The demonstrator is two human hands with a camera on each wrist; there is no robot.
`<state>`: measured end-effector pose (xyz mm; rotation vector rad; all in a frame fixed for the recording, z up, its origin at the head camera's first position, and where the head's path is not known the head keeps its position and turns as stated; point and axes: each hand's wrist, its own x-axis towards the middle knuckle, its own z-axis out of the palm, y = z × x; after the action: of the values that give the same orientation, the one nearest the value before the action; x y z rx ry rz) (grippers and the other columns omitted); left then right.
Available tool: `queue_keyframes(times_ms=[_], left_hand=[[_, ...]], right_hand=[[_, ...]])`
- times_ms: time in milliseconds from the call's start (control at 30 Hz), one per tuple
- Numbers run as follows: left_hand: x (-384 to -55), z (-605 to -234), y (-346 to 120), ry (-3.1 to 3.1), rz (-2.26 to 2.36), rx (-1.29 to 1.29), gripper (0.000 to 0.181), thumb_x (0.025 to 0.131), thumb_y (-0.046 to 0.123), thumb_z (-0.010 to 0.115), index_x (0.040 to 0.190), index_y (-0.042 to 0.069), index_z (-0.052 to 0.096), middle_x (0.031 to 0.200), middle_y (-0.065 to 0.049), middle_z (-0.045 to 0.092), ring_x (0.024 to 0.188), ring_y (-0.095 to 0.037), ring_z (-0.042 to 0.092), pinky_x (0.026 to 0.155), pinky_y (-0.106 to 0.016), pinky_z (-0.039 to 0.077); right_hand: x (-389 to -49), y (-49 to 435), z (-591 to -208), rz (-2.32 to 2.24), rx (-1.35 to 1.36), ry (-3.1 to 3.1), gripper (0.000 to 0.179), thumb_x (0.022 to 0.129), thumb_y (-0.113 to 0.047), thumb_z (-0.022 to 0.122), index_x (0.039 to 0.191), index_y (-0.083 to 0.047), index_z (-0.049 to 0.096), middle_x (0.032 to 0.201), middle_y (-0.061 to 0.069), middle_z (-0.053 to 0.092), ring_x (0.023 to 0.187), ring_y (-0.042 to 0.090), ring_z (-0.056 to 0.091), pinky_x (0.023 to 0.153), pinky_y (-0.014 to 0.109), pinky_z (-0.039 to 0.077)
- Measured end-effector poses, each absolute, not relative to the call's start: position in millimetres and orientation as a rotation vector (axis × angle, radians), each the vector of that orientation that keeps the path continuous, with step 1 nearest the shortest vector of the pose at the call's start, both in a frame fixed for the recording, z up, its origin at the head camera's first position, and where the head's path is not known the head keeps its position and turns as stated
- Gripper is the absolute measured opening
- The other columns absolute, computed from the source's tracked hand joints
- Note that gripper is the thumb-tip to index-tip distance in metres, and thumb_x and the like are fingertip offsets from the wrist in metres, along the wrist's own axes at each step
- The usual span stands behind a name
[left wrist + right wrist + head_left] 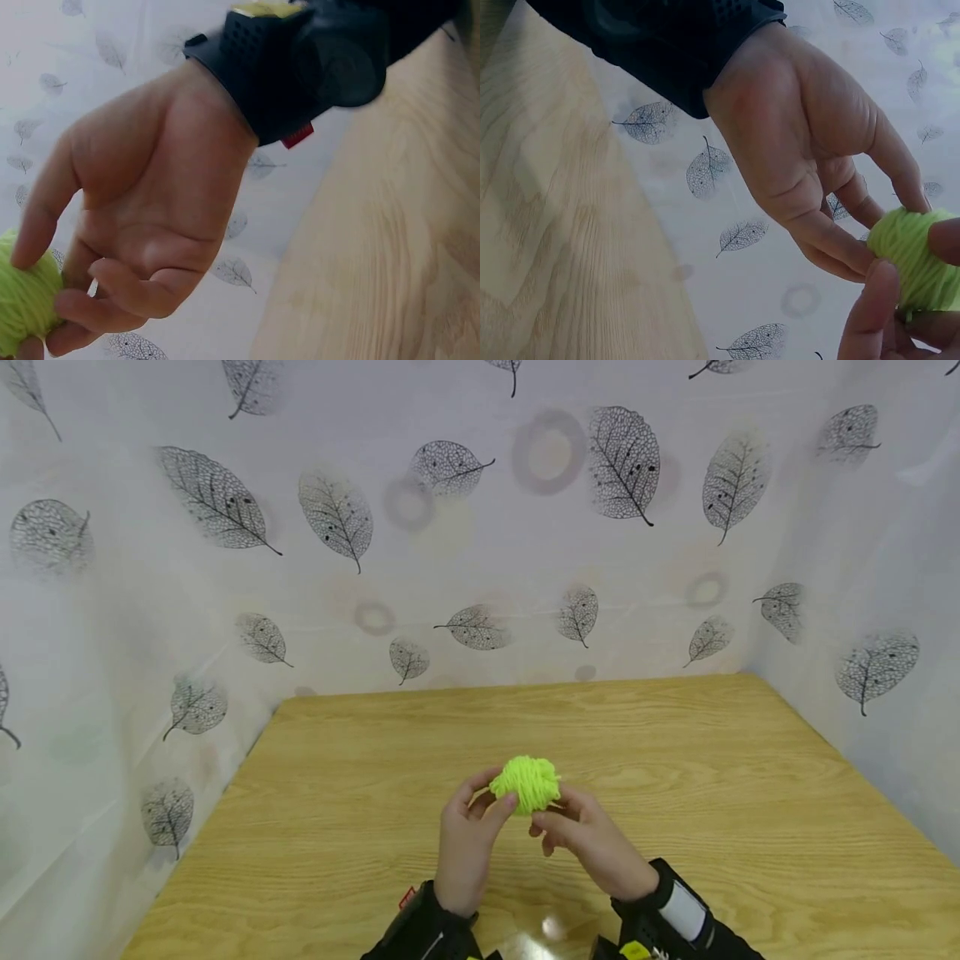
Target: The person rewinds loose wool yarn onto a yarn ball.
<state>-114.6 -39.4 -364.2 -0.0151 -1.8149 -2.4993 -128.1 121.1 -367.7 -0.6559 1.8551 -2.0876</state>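
A ball of bright yellow-green yarn [528, 783] is held up over the table between both hands, its strands wound round in thick bands. My left hand [468, 835] grips it from the left, thumb on the near face and fingers behind. From the other side my right hand [592, 839] pinches its right end between thumb and fingers. The left wrist view shows the left palm [165, 180] with the lower fingers loosely curled beside the yarn [26, 296]. In the right wrist view, the right thumb and fingertips meet the yarn [911, 251], and left-hand fingertips overlap its far side.
The wood-grain table [360, 768] extends beneath the hands. A pale curtain with leaf prints [480, 552] stands behind it and along both sides. Dark straps with devices [675, 906] cover both wrists, and a glossy reflection shows near the front.
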Motion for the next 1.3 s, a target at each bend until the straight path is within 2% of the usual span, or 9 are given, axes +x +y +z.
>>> queue_keyframes(times_ms=[233, 367, 467, 567, 767, 933, 1067, 1200, 1300], left_hand=[[-116, -368, -38, -1.847, -2.345, -0.074, 0.039, 0.081, 0.009, 0.07, 0.109, -0.006, 0.048, 0.123, -0.015, 0.048, 0.105, -0.027, 0.049, 0.085, -0.036, 0.047], [-118, -370, -39, -1.952, -2.289, -0.15, 0.055, 0.08, 0.013, 0.071, 0.123, 0.0, 0.038, 0.119, -0.017, 0.05, 0.104, -0.026, 0.051, 0.085, -0.039, 0.047], [-121, -373, -40, -2.082, -2.214, -0.217, 0.067, 0.081, 0.019, 0.07, 0.136, 0.007, 0.034, 0.12, -0.016, 0.052, 0.102, -0.025, 0.052, 0.084, -0.039, 0.049], [-125, -376, -43, -2.218, -2.11, -0.309, 0.069, 0.083, 0.025, 0.068, 0.141, 0.01, 0.035, 0.122, -0.016, 0.053, 0.102, -0.024, 0.054, 0.082, -0.04, 0.051], [-129, -381, -49, -2.433, -2.029, -0.498, 0.06, 0.092, 0.021, 0.057, 0.141, -0.001, 0.029, 0.129, -0.024, 0.05, 0.107, -0.029, 0.055, 0.084, -0.044, 0.05], [-135, -388, -51, -2.515, -2.005, -0.456, 0.057, 0.092, 0.021, 0.058, 0.137, -0.005, 0.036, 0.113, -0.023, 0.06, 0.097, -0.026, 0.06, 0.08, -0.04, 0.053], [-141, -396, -52, -2.543, -1.937, -0.418, 0.055, 0.089, 0.021, 0.061, 0.133, -0.006, 0.042, 0.104, -0.019, 0.065, 0.089, -0.022, 0.063, 0.074, -0.036, 0.055], [-147, -405, -53, -2.612, -1.82, -0.375, 0.053, 0.087, 0.02, 0.063, 0.13, -0.006, 0.047, 0.105, -0.018, 0.065, 0.089, -0.022, 0.063, 0.072, -0.034, 0.055], [-150, -412, -54, -2.683, -1.701, -0.38, 0.049, 0.087, 0.02, 0.063, 0.127, -0.006, 0.05, 0.103, -0.016, 0.065, 0.089, -0.023, 0.062, 0.071, -0.037, 0.055]], right_hand=[[-131, 120, -368, -2.105, -0.514, 1.873, 0.046, 0.096, -0.016, 0.05, 0.131, 0.012, 0.04, 0.118, 0.011, 0.055, 0.102, 0.018, 0.053, 0.079, 0.031, 0.051], [-134, 123, -368, -2.134, -0.483, 1.886, 0.051, 0.096, -0.02, 0.051, 0.134, 0.011, 0.036, 0.129, 0.02, 0.05, 0.105, 0.015, 0.056, 0.081, 0.031, 0.052], [-138, 125, -370, -2.135, -0.481, 1.927, 0.05, 0.096, -0.019, 0.05, 0.133, 0.011, 0.037, 0.128, 0.023, 0.05, 0.101, 0.016, 0.058, 0.08, 0.032, 0.053], [-142, 128, -373, -2.114, -0.465, 1.989, 0.049, 0.096, -0.019, 0.05, 0.132, 0.012, 0.039, 0.123, 0.024, 0.054, 0.096, 0.018, 0.06, 0.079, 0.033, 0.054], [-153, 139, -378, -2.044, -0.391, 2.087, 0.043, 0.096, -0.012, 0.049, 0.128, 0.016, 0.041, 0.112, 0.026, 0.058, 0.087, 0.022, 0.063, 0.073, 0.031, 0.055], [-159, 144, -382, -1.949, -0.366, 2.149, 0.039, 0.095, -0.004, 0.047, 0.127, 0.017, 0.041, 0.104, 0.024, 0.062, 0.079, 0.02, 0.065, 0.067, 0.029, 0.056], [-162, 142, -387, -1.904, -0.397, 2.189, 0.039, 0.094, -0.001, 0.046, 0.127, 0.018, 0.04, 0.109, 0.031, 0.059, 0.081, 0.026, 0.065, 0.068, 0.03, 0.056], [-163, 140, -394, -1.844, -0.465, 2.195, 0.044, 0.093, -0.005, 0.05, 0.127, 0.02, 0.038, 0.12, 0.037, 0.05, 0.088, 0.032, 0.062, 0.073, 0.036, 0.056], [-163, 137, -401, -1.787, -0.5, 2.23, 0.05, 0.091, -0.01, 0.055, 0.127, 0.02, 0.037, 0.121, 0.038, 0.048, 0.088, 0.032, 0.062, 0.073, 0.038, 0.056]])
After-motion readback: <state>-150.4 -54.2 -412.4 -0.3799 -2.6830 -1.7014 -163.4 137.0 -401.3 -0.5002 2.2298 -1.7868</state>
